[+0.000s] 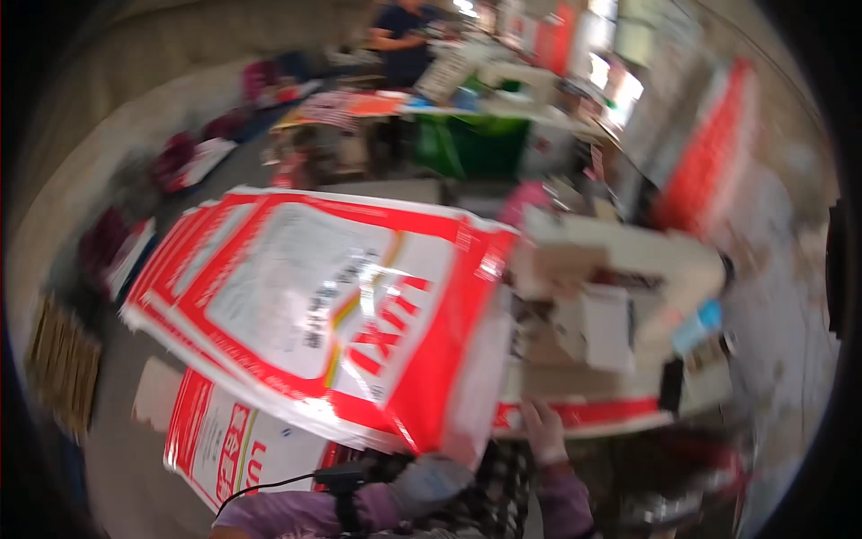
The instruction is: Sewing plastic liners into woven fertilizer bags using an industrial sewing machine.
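"Made out both hands?"

"Only partly. Saw the left hand [431, 481] as a greyish blur at the near corner of the tilted stack of red-and-white bags [314, 296], with hidden fingers; couldn't tell its grip or opening. Saw the right hand [543, 431] with smeared fingers at the near edge of the tabletop [620, 384]; couldn't tell its hold or spread either."

"Noticed anything else around?"

"Found a second bag [242, 440] below, partly covered by the stack. Spotted a blurred pale sewing machine [628, 242] on the tabletop, and beyond, a green cloth [471, 144] and a person [404, 40] cut off at the top."

"Saw any room for moving?"

"Saw grey floor [117, 449] between the second bag and some wooden slats [63, 368] leftward; rightward, met the tabletop's edge just beside the stack."
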`<state>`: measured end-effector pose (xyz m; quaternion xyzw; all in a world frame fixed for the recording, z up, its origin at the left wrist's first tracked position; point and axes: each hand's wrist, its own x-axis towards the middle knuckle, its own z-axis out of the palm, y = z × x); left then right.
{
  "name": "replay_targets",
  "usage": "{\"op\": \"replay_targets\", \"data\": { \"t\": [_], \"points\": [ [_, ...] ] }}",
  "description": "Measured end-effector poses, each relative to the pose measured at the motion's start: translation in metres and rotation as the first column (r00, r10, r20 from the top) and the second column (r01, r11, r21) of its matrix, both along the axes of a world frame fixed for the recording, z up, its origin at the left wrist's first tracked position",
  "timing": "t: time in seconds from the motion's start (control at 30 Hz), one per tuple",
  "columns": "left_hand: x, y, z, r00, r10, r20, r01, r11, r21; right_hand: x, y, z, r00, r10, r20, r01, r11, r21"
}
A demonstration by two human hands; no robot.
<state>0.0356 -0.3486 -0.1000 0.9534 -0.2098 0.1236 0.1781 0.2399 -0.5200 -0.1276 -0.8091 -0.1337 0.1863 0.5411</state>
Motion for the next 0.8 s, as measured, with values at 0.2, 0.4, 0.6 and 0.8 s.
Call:
{"op": "replay_targets", "data": {
  "t": [0.2,0.4,0.6,0.8],
  "points": [
    [0.048,-0.028,0.056,0.929,-0.097,-0.356,0.157,0.977,0.143,0.041,0.063,0.051,0.99,0.038,0.133,0.028,0.885,-0.465],
    [0.086,-0.031,0.081,0.827,-0.32,-0.462,0.41,0.906,0.106,0.014,0.087,0.02,0.968,0.079,0.237,0.065,0.836,-0.545],
    [0.225,0.083,0.151,0.815,-0.221,-0.536,0.57,0.47,0.674,-0.025,0.061,0.012,0.907,0.247,0.34,0.082,0.691,-0.718],
    [0.176,0.065,0.183,0.655,-0.193,-0.731,0.54,0.796,0.274,0.076,0.106,0.003,0.889,0.433,0.146,-0.148,0.576,-0.804]
  ]
}}
